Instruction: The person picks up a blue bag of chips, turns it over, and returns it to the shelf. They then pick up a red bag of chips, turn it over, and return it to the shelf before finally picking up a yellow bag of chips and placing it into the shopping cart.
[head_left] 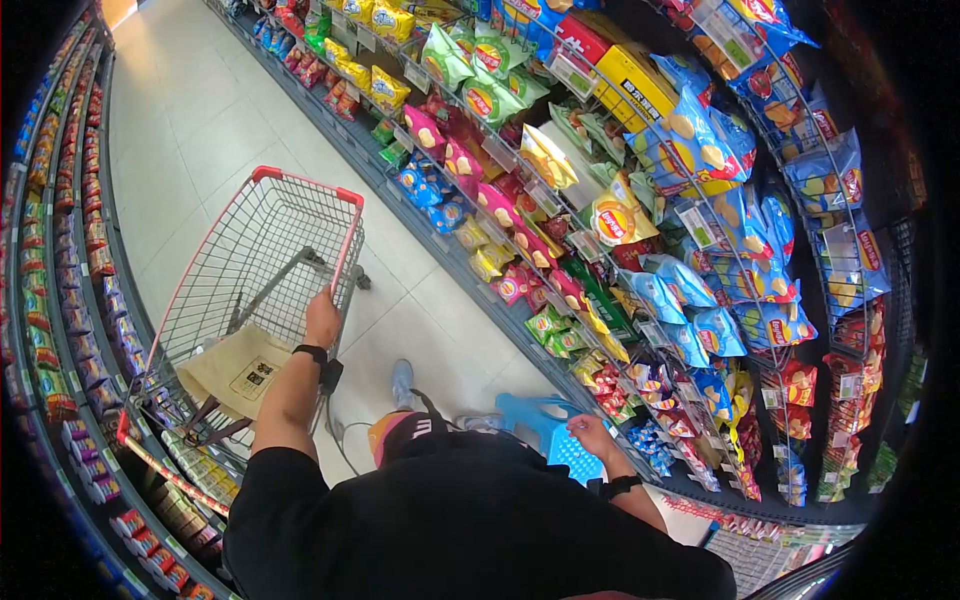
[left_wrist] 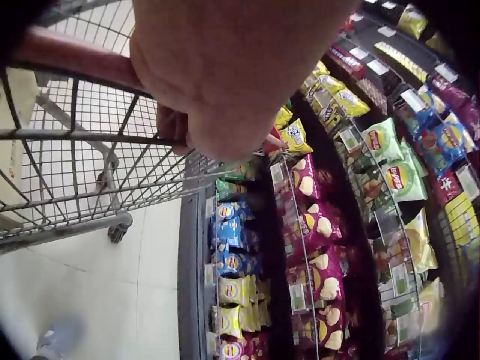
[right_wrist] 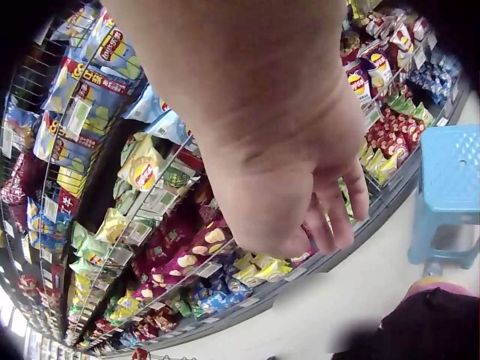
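We note the wire cart point(head_left: 350, 196) on the tiled floor point(head_left: 215, 110), a cloth bag point(head_left: 240, 370) inside. Our left grip point(head_left: 322, 320) is curled round its rim; our right grip point(head_left: 592, 436) hangs loose, pinching nothing. For steadiness, we favour a firm, even hold, clear of the snack shelves point(left_wrist: 193, 262) lining the aisle. A blue stool point(right_wrist: 454, 161) stands beside them.

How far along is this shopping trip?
Done: a cloth bag lies in the cart; its contents can't be told. In hand: the left hand grips the cart's rim, while the right hand looks empty. Left: probably most of the picking, as many snack packets sit alongside and none shows plainly in the cart.
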